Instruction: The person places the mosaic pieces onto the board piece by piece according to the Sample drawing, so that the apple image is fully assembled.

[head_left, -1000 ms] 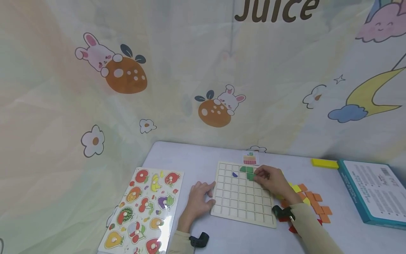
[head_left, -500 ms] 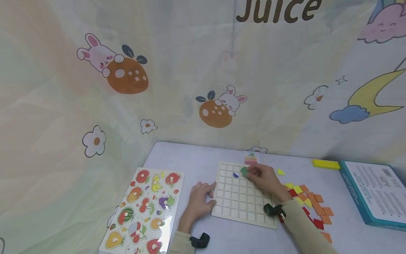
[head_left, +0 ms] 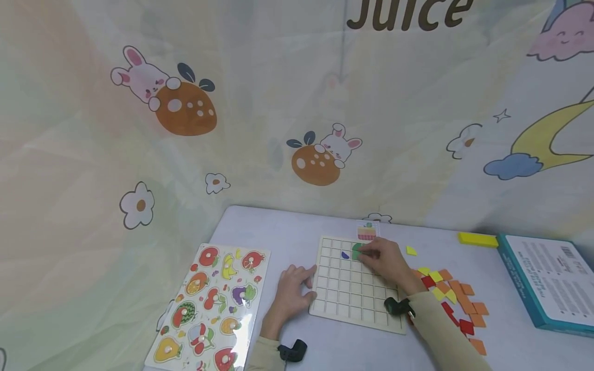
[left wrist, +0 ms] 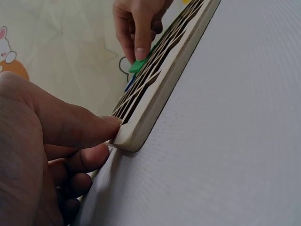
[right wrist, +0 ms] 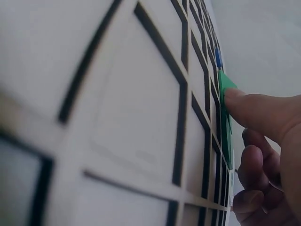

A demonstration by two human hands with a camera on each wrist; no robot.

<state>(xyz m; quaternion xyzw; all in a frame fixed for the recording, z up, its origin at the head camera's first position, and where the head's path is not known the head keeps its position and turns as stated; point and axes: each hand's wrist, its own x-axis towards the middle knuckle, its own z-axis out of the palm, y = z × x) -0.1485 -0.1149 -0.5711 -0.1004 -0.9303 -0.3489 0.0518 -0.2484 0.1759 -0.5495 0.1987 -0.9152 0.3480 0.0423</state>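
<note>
The pale wooden grid board (head_left: 351, 291) lies on the white table. My left hand (head_left: 289, 289) grips its left edge; in the left wrist view the thumb (left wrist: 84, 125) is on top of the corner and the fingers curl below. Over the far part of the board, my right hand (head_left: 385, 262) pinches a green tile (left wrist: 137, 67) between thumb and fingers, and the hand partly covers the green pieces there. Left of them a small blue rounded piece (head_left: 345, 255) sits in a cell. A small picture card (head_left: 367, 232) of a cake-like shape lies behind the board.
Loose orange (head_left: 468, 307), red and yellow tiles lie scattered right of the board, partly behind the right sleeve. A fruit puzzle sheet (head_left: 214, 293) lies at left. A teal-edged box (head_left: 547, 278) and a yellow block (head_left: 478, 239) are at right. A printed cloth hangs behind the table.
My right hand has shifted left along the board's far rows, from beside the green tiles to over them. More loose tiles show at right. The left hand stays on the board.
</note>
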